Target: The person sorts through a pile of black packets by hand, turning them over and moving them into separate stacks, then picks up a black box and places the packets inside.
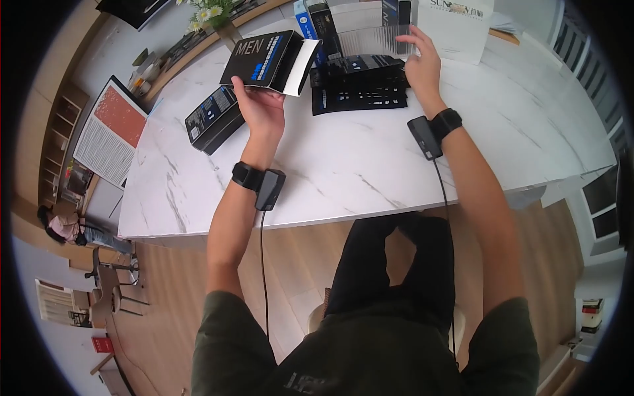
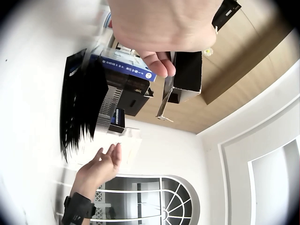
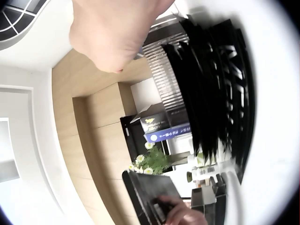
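"How does the left hand [image 1: 263, 113] hold the black MEN box [image 1: 259, 63]?"

"It grips it from below, over the table [image 1: 370, 188], maybe so nothing blocks the open flap [image 1: 304, 67]."

"And the right hand [image 1: 424, 74]?"

"Its fingers are loosely bent and apart, near the clear ribbed case [image 1: 373, 41]. I can't tell if they touch it."

"Why are the black packets [image 1: 360, 99] there?"

"They lie by the case, maybe for easy reaching."

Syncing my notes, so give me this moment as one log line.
left hand: holds black MEN box, white flap open | right hand: near clear ribbed container, contact unclear | black sachets, second black box: on table
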`<state>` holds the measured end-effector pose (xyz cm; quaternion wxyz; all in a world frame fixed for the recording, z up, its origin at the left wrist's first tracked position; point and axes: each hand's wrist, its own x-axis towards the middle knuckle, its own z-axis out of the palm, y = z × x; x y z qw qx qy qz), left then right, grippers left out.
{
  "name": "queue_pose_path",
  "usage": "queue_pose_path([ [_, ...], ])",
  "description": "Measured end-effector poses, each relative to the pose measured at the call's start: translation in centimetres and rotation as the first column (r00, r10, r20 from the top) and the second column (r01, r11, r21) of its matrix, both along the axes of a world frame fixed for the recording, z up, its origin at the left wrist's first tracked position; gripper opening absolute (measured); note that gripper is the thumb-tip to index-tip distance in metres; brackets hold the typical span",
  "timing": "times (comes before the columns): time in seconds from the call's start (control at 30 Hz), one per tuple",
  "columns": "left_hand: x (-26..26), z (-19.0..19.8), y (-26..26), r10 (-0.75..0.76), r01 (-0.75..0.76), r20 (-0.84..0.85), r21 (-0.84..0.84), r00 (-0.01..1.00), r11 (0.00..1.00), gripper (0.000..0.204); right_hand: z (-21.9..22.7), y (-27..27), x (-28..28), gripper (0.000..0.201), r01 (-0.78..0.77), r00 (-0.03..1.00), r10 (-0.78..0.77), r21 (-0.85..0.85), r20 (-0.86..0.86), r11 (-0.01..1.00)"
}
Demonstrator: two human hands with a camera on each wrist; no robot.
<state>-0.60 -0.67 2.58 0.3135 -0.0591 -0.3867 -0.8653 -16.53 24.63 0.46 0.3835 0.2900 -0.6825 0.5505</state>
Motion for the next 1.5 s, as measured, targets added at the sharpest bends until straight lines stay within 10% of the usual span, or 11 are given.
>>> queue_pose_path([
  [0.17,0.1,-0.2,0.4,0.002,0.004,0.094,-0.065,0.996,0.998,0.048,2.0,-3.1,4.4,0.023,-0.408,0.905,0.395,-0.061,-0.156,0.911],
  [0.23,0.2,-0.1,1.1,-0.016,0.032,0.084,-0.196,0.996,0.980,0.046,2.0,-4.3,6.9,0.015,-0.705,0.695,0.717,-0.144,0.054,0.694],
  [0.47,0.6,-0.2,3.3,-0.063,0.117,0.128,-0.477,0.990,0.871,0.042,1.7,-4.2,8.7,0.020,-0.723,0.400,0.702,-0.268,0.590,0.637],
  [0.57,0.8,-0.9,3.4,-0.060,0.175,0.199,-0.630,0.978,0.757,0.038,1.2,-4.1,7.8,0.023,-0.694,0.474,0.660,-0.214,0.583,0.687],
  [0.97,0.3,0.3,0.6,0.032,-0.043,-0.064,-0.179,0.997,0.983,0.035,1.9,-2.8,5.6,0.026,-0.371,0.854,0.384,-0.105,0.352,0.923],
  [1.13,0.3,-0.2,-2.5,-0.205,0.226,-0.155,0.136,0.967,0.965,0.034,2.8,-2.5,3.7,0.009,-0.478,0.801,0.591,-0.493,0.094,0.727],
  [1.5,1.7,2.3,-1.2,-0.203,0.268,-0.256,0.252,0.945,0.930,0.031,0.2,-1.0,-0.2,0.015,-0.591,0.760,0.637,-0.270,0.128,0.760],
])
